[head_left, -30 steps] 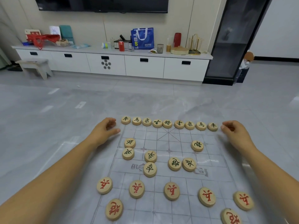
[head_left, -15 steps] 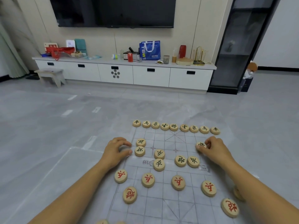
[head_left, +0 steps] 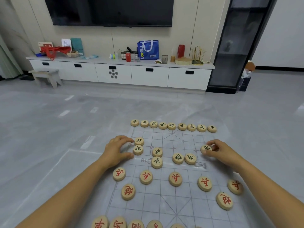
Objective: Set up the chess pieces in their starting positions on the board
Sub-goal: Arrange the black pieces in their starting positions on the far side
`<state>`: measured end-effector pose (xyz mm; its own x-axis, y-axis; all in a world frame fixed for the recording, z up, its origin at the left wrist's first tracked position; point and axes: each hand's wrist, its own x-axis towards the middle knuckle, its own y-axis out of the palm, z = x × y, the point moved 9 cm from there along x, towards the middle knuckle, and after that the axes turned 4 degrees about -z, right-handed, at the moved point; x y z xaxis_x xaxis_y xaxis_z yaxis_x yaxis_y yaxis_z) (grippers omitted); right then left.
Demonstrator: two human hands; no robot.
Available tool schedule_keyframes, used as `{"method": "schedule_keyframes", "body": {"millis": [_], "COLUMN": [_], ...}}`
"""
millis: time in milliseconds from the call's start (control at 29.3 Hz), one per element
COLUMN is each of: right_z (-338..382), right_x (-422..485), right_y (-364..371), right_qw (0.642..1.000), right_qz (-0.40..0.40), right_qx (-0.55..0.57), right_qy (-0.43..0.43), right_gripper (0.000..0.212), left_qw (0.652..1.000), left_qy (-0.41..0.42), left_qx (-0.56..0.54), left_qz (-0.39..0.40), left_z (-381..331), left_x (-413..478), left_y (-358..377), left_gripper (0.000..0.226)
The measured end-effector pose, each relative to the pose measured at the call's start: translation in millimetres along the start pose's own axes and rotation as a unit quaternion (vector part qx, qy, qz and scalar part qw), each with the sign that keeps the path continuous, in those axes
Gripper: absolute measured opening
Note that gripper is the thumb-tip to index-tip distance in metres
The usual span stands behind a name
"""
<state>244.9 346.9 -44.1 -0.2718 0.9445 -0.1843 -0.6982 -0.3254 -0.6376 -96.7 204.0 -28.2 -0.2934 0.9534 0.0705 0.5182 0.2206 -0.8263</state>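
Observation:
A translucent board sheet [head_left: 172, 201] lies on the floor. Black-lettered wooden discs form a row [head_left: 171, 126] along its far edge. Several more black discs sit loose mid-board [head_left: 157, 152]. Red discs [head_left: 175, 178] stand in rows on the near half. My left hand [head_left: 117, 151] hovers at the board's left edge, fingers bent, thumb and forefinger spread beside two black discs [head_left: 138, 149]; I cannot see it gripping either. My right hand [head_left: 218, 149] pinches a black disc [head_left: 205, 148] between thumb and fingertips near the right edge.
Grey tiled floor [head_left: 65, 129] surrounds the sheet. A long white cabinet [head_left: 131, 74] with clutter on top runs along the far wall under a television. A small stool [head_left: 46, 76] stands at far left, and a dark glass cabinet [head_left: 230, 63] at far right.
Both hands came back from the far row to mid-board. My right hand took hold of the black disc at the right; my left settled beside the two left discs. The view tilted up.

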Motion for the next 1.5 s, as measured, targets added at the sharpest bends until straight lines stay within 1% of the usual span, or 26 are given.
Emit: {"method": "schedule_keyframes", "body": {"millis": [68, 137, 205, 307, 410, 478, 546, 614, 683, 751, 785, 853, 956, 1024, 1092, 1161, 1195, 1263, 1331, 1399, 1434, 1502], "right_z": [-3, -6, -5, -2, -1, -1, -1, -1, -2, -5, -6, -7, -6, -5, -5, -5, -4, -3, -3, -5, -5, -4], "right_x": [4, 6, 6, 3, 1, 2, 2, 1, 2, 2, 2, 4, 7, 8, 8, 8, 7, 7, 7, 7, 7, 6], "right_y": [0, 0, 0, 0, 1, 3, 3, 3, 3, 3, 3, 2, 2, 2, 3, 2, 2, 3, 3, 1, 1, 0], "right_qw": [1.000, 0.999, 0.999, 0.999, 0.999, 0.999, 0.999, 0.999, 1.000, 0.999, 0.999, 0.999, 0.999, 0.999, 0.999, 0.999, 0.999, 0.999, 0.999, 0.999, 0.998, 0.998], "right_qz": [-0.026, -0.043, -0.050, -0.045, -0.029, -0.019, -0.015, -0.011, -0.010, -0.010, -0.011, -0.021, -0.037, -0.036, -0.030, -0.026, -0.026, -0.026, -0.031, -0.042, -0.047, -0.054], "right_qx": [-0.004, -0.012, -0.009, -0.005, -0.007, -0.005, -0.001, -0.001, 0.007, 0.026, 0.035, 0.039, 0.012, 0.002, -0.002, -0.004, -0.005, -0.004, -0.003, 0.003, 0.008, 0.009], "right_qy": [0.012, 0.015, 0.006, -0.019, -0.029, -0.030, -0.030, -0.030, -0.028, -0.024, -0.020, -0.018, -0.028, -0.035, -0.037, -0.038, -0.037, -0.038, -0.039, -0.034, -0.032, -0.034], "right_gripper": [0.041, 0.038, 0.034, 0.031, 0.030, 0.028, 0.028, 0.030, 0.034, 0.038, 0.039, 0.038, 0.035, 0.033, 0.032, 0.032, 0.032, 0.031, 0.033, 0.037, 0.038, 0.038], "left_qw": [1.000, 0.999, 0.997, 0.995, 0.993, 0.994, 0.995, 0.991, 0.983, 0.969, 0.964, 0.962, 0.966, 0.965, 0.970, 0.985, 0.990, 0.994, 0.996, 0.997, 0.998, 0.999], "left_qy": [0.013, 0.028, 0.043, 0.039, 0.055, 0.070, 0.092, 0.123, 0.139, 0.135, 0.126, 0.114, 0.114, 0.118, 0.093, 0.045, 0.022, 0.004, -0.001, -0.008, -0.013, -0.034], "left_qx": [0.014, 0.028, 0.070, 0.086, 0.096, 0.070, 0.022, 0.030, 0.092, 0.174, 0.202, 0.218, 0.190, 0.201, 0.191, 0.127, 0.096, 0.076, 0.061, 0.027, 0.011, -0.027], "left_qz": [-0.005, -0.001, 0.005, 0.003, -0.035, -0.054, -0.022, 0.032, 0.080, 0.113, 0.118, 0.121, 0.135, 0.123, 0.118, 0.111, 0.097, 0.072, 0.071, 0.067, 0.054, 0.003], "left_z": [-11, -24, -31, -35, -58, -84, -116, -149, -169, -172, -169, -161, -150, -140, -126, -115, -111, -107, -105, -101, -96, -79], "left_x": [0, 0, 2, 3, 3, 3, 3, 4, 6, 10, 11, 14, 16, 23, 29, 33, 34, 35, 34, 36, 40, 52], "left_y": [5, 11, 15, 13, 12, 15, 29, 52, 76, 93, 96, 98, 96, 87, 79, 77, 76, 77, 79, 73, 65, 38], "left_gripper": [0.048, 0.046, 0.042, 0.037, 0.031, 0.027, 0.024, 0.029, 0.043, 0.056, 0.058, 0.053, 0.042, 0.039, 0.046, 0.059, 0.061, 0.052, 0.044, 0.041, 0.039, 0.037]}}
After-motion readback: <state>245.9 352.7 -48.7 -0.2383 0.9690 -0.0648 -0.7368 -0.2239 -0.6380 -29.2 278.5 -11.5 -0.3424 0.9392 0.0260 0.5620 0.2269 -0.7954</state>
